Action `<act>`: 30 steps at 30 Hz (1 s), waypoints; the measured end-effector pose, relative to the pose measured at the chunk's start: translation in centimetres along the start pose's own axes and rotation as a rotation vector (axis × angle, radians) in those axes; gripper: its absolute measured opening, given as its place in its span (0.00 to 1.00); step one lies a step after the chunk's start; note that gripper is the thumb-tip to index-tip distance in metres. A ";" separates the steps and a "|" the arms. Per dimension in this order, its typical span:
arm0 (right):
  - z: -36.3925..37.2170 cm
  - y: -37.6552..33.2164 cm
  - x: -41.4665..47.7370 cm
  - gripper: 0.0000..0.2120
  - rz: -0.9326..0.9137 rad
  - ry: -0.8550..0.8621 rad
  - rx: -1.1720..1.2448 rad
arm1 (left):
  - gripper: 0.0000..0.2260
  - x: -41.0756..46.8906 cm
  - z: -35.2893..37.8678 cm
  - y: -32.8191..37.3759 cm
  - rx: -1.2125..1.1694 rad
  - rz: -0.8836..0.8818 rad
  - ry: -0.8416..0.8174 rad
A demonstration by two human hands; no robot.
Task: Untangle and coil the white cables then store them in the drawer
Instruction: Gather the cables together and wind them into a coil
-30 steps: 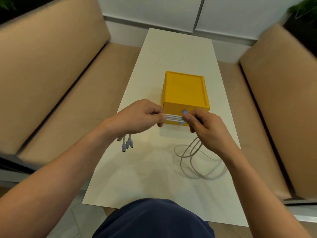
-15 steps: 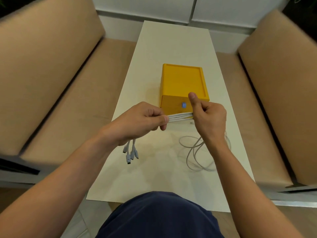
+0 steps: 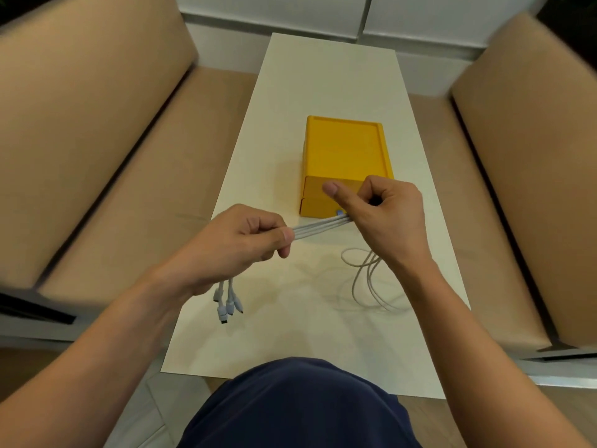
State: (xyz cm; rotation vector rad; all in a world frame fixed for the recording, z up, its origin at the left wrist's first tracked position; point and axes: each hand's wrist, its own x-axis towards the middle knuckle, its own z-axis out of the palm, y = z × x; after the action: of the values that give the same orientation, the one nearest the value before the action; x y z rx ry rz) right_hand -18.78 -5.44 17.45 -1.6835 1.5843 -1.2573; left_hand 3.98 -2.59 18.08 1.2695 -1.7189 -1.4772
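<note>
Several white cables [image 3: 318,227] run side by side, pulled straight between my two hands above the white table [image 3: 323,85]. My left hand [image 3: 239,244] pinches them at one end, and their plug ends [image 3: 227,302] dangle below it. My right hand [image 3: 384,208] grips the cables in curled fingers with the thumb stretched out left; loose loops [image 3: 365,279] trail from it onto the table. Behind the hands stands the yellow drawer box [image 3: 345,156], its drawers closed, with a small blue knob [image 3: 339,212] just visible.
Tan cushioned benches run along the table's left [image 3: 106,163] and right [image 3: 523,156] sides. A white wall panel [image 3: 323,14] lies past the table's far end. My dark blue clothing [image 3: 297,409] fills the bottom of the view.
My hands have drawn further apart, so a longer stretch of cables shows between them. My right hand has turned, its thumb now pointing left across the drawer front.
</note>
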 end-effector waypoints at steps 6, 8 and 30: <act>-1.6 -0.4 -0.3 0.28 0.068 -0.336 0.043 | 0.14 -0.5 -0.7 0.4 -0.001 0.009 -0.017; -2.6 -0.1 -0.1 0.24 0.101 -0.483 0.068 | 0.14 -0.5 -0.8 0.5 0.018 0.010 -0.028; -4.6 0.5 0.3 0.07 0.186 -0.893 0.100 | 0.14 -0.4 -1.1 2.5 0.330 0.002 -0.085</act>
State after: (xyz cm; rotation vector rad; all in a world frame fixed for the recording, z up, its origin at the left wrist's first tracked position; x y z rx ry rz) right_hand -23.06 -4.78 19.21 -1.6337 1.0583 -0.3626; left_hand 4.30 -2.87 20.79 1.3830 -2.0836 -1.2987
